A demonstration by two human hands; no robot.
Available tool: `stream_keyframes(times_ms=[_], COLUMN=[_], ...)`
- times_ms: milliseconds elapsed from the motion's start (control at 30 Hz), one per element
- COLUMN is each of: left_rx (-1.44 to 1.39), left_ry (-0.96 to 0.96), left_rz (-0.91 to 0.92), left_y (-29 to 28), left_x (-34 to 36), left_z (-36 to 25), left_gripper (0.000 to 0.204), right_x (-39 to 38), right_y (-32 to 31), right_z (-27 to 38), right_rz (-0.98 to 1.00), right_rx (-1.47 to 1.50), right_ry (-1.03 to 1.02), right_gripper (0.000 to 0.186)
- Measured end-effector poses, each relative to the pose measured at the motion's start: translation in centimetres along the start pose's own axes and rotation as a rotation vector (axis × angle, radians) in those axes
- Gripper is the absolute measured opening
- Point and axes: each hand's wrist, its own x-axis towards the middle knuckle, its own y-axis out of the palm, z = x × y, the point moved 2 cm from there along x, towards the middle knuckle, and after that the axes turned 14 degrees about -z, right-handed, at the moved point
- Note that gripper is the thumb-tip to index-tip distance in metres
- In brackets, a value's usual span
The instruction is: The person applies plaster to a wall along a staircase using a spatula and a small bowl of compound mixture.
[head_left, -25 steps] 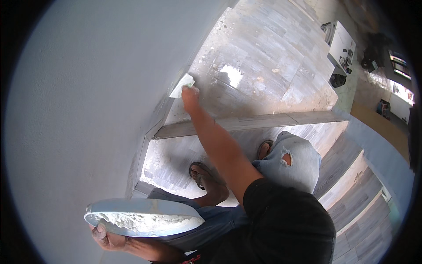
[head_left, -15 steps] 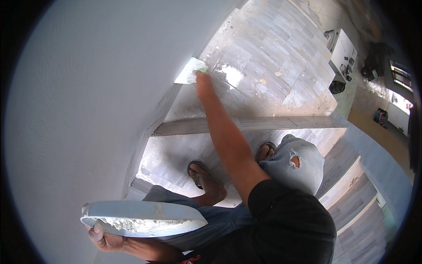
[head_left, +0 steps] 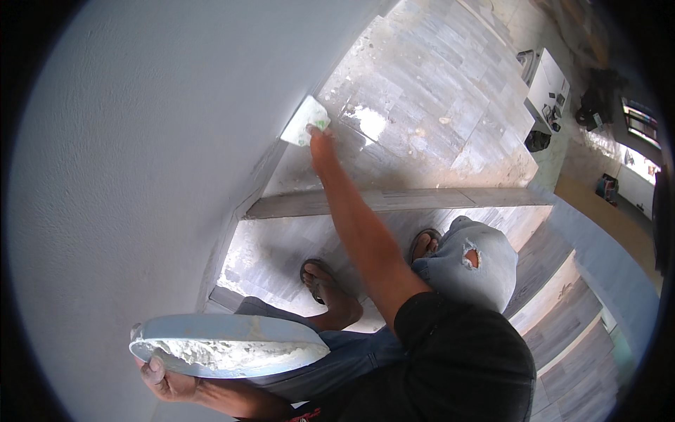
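Observation:
My right hand (head_left: 322,137) reaches far forward and grips a flat putty knife (head_left: 302,121), whose pale blade lies against the base of the white wall (head_left: 140,155). Low at the left, my left hand (head_left: 163,380) holds a wide flat trowel board (head_left: 225,344) from below. White filler paste is smeared along the near edge of that board. My bent knee in torn grey jeans (head_left: 467,264) and my sandalled feet (head_left: 320,274) show below the outstretched arm.
A grey tiled floor (head_left: 436,105) with white paste stains runs past a low step (head_left: 394,200). At the far right stand a white box-like unit (head_left: 545,81), dark bags and a low wall edge (head_left: 598,253).
My right hand has slid the putty knife further along the foot of the wall, away from me. The left hand still holds the board in the same place.

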Motion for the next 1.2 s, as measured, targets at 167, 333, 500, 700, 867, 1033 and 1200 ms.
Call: stream_keyframes(times_ms=[167, 333, 500, 700, 867, 1033, 1200], left_rx=[-0.003, 0.056, -0.023, 0.052, 0.015, -0.061, -0.105], left_ry=[0.013, 0.071, -0.014, 0.03, 0.013, -0.006, -0.091], left_rz=[0.112, 0.018, 0.143, 0.141, 0.115, 0.037, 0.143], left_y=[0.2, 0.3, 0.7, 1.5, 1.0, 1.8, 3.1], left_x=[0.8, -0.1, 0.2, 0.0, -0.2, -0.8, -0.8], left_z=[0.3, 0.3, 0.1, 0.2, -0.1, -0.3, -0.6], left_gripper=[0.051, 0.05, 0.051, 0.052, 0.053, 0.05, 0.053], right_x=[3.3, -0.7, -3.0, 1.4, 5.1, 6.2, 3.8], right_y=[2.1, 4.5, 2.8, 2.5, 3.5, 1.7, -0.7], right_z=[-4.6, -0.5, -5.5, -9.4, -3.8, -0.1, -2.6], right_rz=[-0.163, -0.01, -0.055, 0.045, 0.229, 0.059, -0.066], right_rx=[-0.157, -0.297, -0.302, -0.798, -0.916, 0.556, -0.069], right_ry=[-0.251, -0.3, -0.61, -0.839, -0.695, 0.353, -0.023], right_gripper=[0.03, 0.03, 0.021, 0.014, 0.027, 0.026, 0.021])
